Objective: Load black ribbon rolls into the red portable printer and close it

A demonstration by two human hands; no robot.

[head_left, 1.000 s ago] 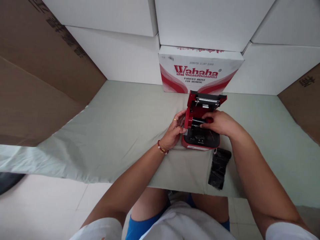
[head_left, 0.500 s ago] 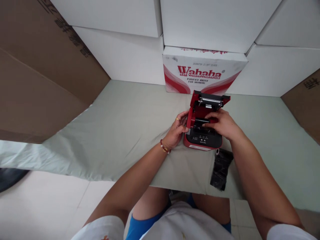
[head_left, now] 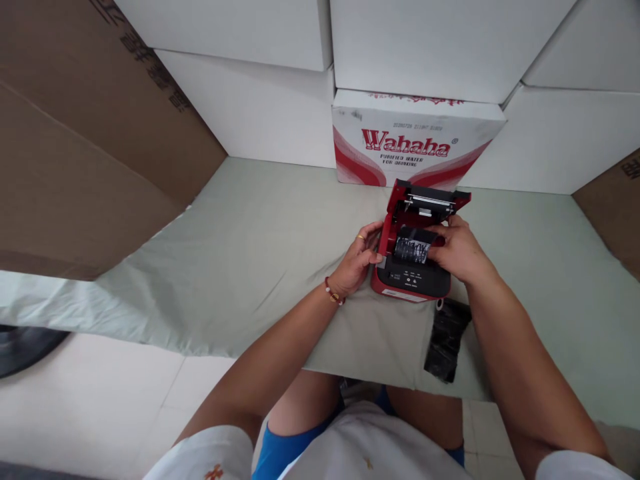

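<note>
A small red and black label printer (head_left: pixel 410 287) stands on the cloth with its lid (head_left: pixel 434 200) raised. My left hand (head_left: pixel 357 263) grips the printer's left side, thumb near the front corner and fingers behind. Inside the open bay is a black ribbon roll (head_left: pixel 413 248) with a whitish, patterned stretch facing up. At the right end of this roll, my right hand (head_left: pixel 460 250) pinches it; the fingertips are partly hidden inside the bay. A loose strip of black ribbon on a core (head_left: pixel 449 340) lies in front of the printer, close to my right forearm.
Pale green cloth (head_left: pixel 280 220) covers the table. Behind the printer stands a Wahaha water carton (head_left: pixel 415 143), with white boxes (head_left: pixel 260 107) stacked around it. Brown cardboard boxes flank the left (head_left: pixel 100 167) and right (head_left: pixel 617 207). The table's front edge is just before my legs.
The ribbon roll's whitish patterned face now shows in the bay, where only dark parts showed before. My right hand has shifted its grip at the right end; my left hand stays on the printer.
</note>
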